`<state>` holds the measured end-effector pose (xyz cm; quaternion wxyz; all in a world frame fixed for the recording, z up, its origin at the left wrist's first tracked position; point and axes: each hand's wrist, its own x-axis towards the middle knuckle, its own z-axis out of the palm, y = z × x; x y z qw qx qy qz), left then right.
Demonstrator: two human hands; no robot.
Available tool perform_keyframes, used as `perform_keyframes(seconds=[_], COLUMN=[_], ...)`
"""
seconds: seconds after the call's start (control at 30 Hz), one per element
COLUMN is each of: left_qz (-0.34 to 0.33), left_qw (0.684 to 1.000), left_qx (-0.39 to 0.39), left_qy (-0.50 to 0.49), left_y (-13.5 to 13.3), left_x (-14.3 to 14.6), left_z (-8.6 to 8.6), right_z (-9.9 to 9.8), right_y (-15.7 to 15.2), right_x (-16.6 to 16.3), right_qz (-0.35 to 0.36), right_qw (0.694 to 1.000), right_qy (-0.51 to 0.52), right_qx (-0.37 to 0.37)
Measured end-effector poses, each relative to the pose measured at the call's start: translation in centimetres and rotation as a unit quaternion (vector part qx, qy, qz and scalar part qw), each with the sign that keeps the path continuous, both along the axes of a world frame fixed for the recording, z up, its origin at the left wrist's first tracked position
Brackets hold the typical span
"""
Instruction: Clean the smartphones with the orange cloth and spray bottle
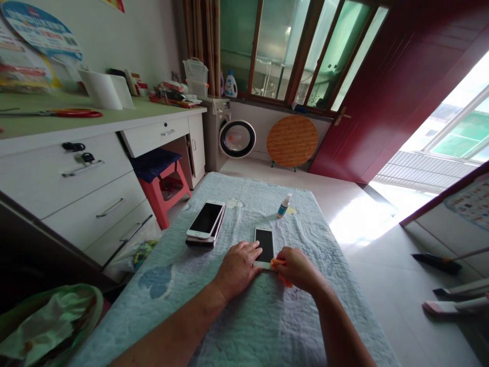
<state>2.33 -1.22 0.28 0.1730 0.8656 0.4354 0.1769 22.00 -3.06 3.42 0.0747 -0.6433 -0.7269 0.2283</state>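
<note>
A white smartphone with a dark screen lies face up on the cloth-covered table. My left hand grips its left edge, the fingertips reaching onto the screen and the thumb near the bottom corner. In my right hand is a bunched orange cloth, pressed at the phone's lower right corner. Left of these, a stack of phones has a white one on top. A small spray bottle with a clear cap and a blue label stands beyond the phone, to the right.
A pale blue quilted cover spreads over the table. To the left are a white drawer desk, a red stool and a waste bin. At the back, a washing machine door hangs open beside a round wooden tabletop.
</note>
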Motion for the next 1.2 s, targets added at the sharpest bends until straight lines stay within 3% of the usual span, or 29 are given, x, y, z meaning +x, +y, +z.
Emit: perform_keyframes(seconds=[0.1, 0.17, 0.3, 0.37, 0.6, 0.93, 1.1, 1.2], left_qz=[-0.001, 0.000, -0.003, -0.010, -0.041, -0.029, -0.043, -0.017], left_qw=[1.000, 1.000, 1.000, 0.999, 0.994, 0.998, 0.995, 0.995], left_qx=[0.002, 0.009, 0.023, 0.021, -0.024, -0.044, -0.047, -0.041], left_qy=[0.006, 0.008, -0.012, -0.030, -0.097, -0.045, -0.071, -0.090], left_y=[0.0, 0.1, 0.2, 0.2, 0.2, 0.4, 0.4, 0.2], left_x=[0.1, 0.1, 0.0, 0.0, -0.2, -0.3, -0.2, -0.1], left_z=[0.0, -0.1, -0.6, -0.6, -0.1, -0.4, -0.2, -0.5], right_z=[0.6, 0.9, 0.5, -0.4, -3.4, -4.7, -5.2, -4.6], right_y=[-0.4, -0.4, 0.6, 1.2, 1.7, 3.5, 4.0, 3.9], right_x=[0.3, 0.3, -0.6, -1.1, -2.6, -2.3, -2.7, -2.7], right_qz=[0.037, 0.048, -0.039, -0.066, 0.047, 0.000, 0.047, 0.079], right_qw=[0.997, 0.993, 0.970, 0.955, 0.970, 0.978, 0.981, 0.976], right_qy=[0.049, 0.100, 0.123, 0.096, 0.068, -0.047, -0.019, 0.026], right_qx=[-0.057, -0.038, 0.205, 0.272, 0.230, 0.202, 0.188, 0.200])
